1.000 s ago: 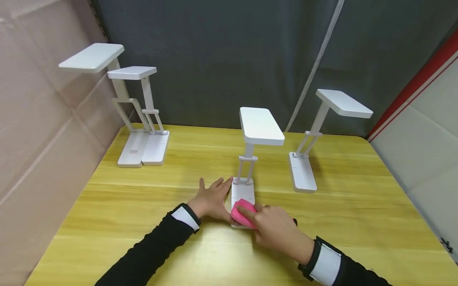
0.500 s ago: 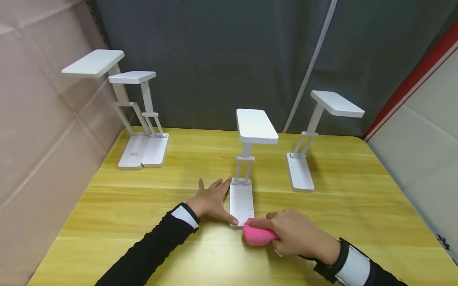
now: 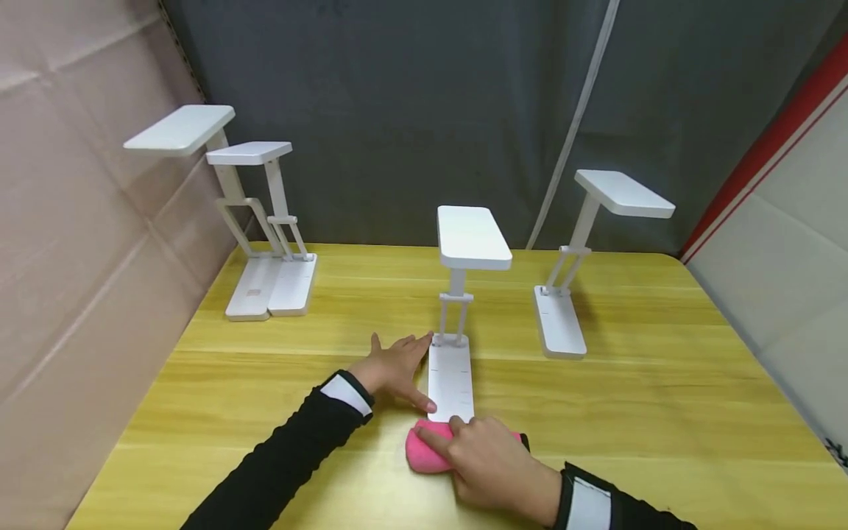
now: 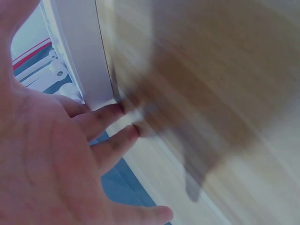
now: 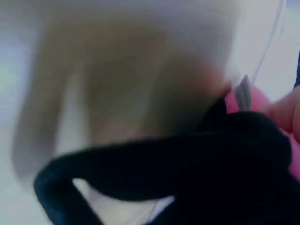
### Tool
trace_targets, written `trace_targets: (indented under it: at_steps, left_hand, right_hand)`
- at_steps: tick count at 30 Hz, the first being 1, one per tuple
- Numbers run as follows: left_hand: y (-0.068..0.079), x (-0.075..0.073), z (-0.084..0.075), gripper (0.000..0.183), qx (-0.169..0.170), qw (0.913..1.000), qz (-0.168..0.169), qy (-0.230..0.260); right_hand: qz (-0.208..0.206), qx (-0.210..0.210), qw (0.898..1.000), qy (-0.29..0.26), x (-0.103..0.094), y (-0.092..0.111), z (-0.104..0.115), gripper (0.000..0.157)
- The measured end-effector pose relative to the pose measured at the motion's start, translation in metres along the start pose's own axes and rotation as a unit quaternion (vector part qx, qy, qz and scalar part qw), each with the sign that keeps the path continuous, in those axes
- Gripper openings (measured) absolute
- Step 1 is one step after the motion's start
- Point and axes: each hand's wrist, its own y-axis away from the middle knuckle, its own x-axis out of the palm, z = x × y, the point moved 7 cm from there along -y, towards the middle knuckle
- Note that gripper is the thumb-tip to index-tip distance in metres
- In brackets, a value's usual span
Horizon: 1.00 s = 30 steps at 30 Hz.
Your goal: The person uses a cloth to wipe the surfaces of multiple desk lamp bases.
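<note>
A white folding desk lamp (image 3: 450, 379) stands upright near the table's middle. My left hand (image 3: 397, 372) lies beside its base with fingers spread, the thumb and fingertips touching the base's left side; in the left wrist view the fingers (image 4: 115, 145) are straight along the lamp's edge. With curled fingers my right hand (image 3: 497, 464) grips a pink cloth (image 3: 427, 447) on the table, just in front of the base, with the index finger stretched over it. In the right wrist view a black loop (image 5: 154, 164) and a small grey tag (image 5: 243, 95) show by the pink cloth (image 5: 258, 96); that view is blurred.
Two more white lamps (image 3: 248, 287) (image 3: 293, 283) stand side by side at the back left. Another lamp (image 3: 559, 324) stands to the right. A dark curtain (image 3: 371, 125) closes off the back of the wooden table (image 3: 629, 442).
My right hand has drawn the pink cloth off the lamp base toward me, past the front right corner, then left along the front edge. The left hand stays in place.
</note>
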Motion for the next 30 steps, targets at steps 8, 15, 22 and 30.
trace_targets:
  at_steps: [8, 15, 22, 30]
  left_hand:
    - [0.000, -0.002, -0.002, 0.119, -0.001, 1.0000, -0.006, 0.001]
    - [0.001, -0.002, -0.001, 0.119, 0.003, 0.9998, -0.009, 0.017]
    - [0.002, -0.002, 0.000, 0.117, 0.002, 0.9998, -0.015, 0.011]
    - [0.001, -0.003, -0.001, 0.117, 0.013, 0.9996, -0.020, 0.015]
  right_hand:
    - [0.020, 0.097, 0.995, -0.019, 0.000, 0.028, -0.026, 0.061]
    - [0.031, 0.098, 0.995, -0.007, -0.013, 0.044, -0.031, 0.057]
    - [0.024, 0.046, 0.996, -0.072, -0.002, 0.007, -0.004, 0.065]
    - [0.021, 0.098, 0.995, -0.026, 0.009, 0.014, -0.022, 0.064]
